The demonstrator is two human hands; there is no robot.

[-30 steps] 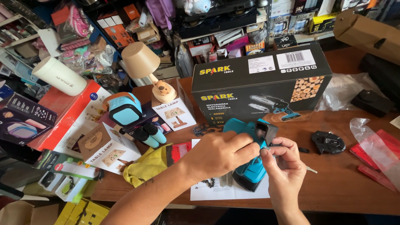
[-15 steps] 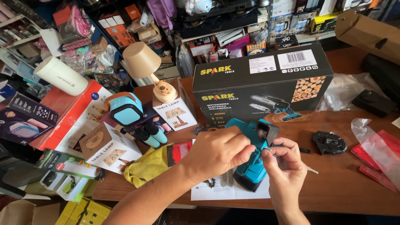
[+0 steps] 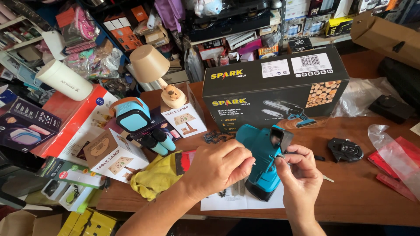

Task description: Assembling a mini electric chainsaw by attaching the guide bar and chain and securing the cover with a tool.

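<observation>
the power tool body [image 3: 262, 161] lies on a paper sheet [image 3: 232, 202], between left hand [image 3: 218, 168] and right hand [image 3: 299, 175]; its box [image 3: 271, 96] stands just beyond, a cloth [image 3: 155, 179] left.

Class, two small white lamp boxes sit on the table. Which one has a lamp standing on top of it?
The right-hand lamp box, nearer the black carton: a beige-shaded lamp stands on it. The other lamp box carries none.

head camera, close, steeply down over table [image 3: 358, 192]
</observation>
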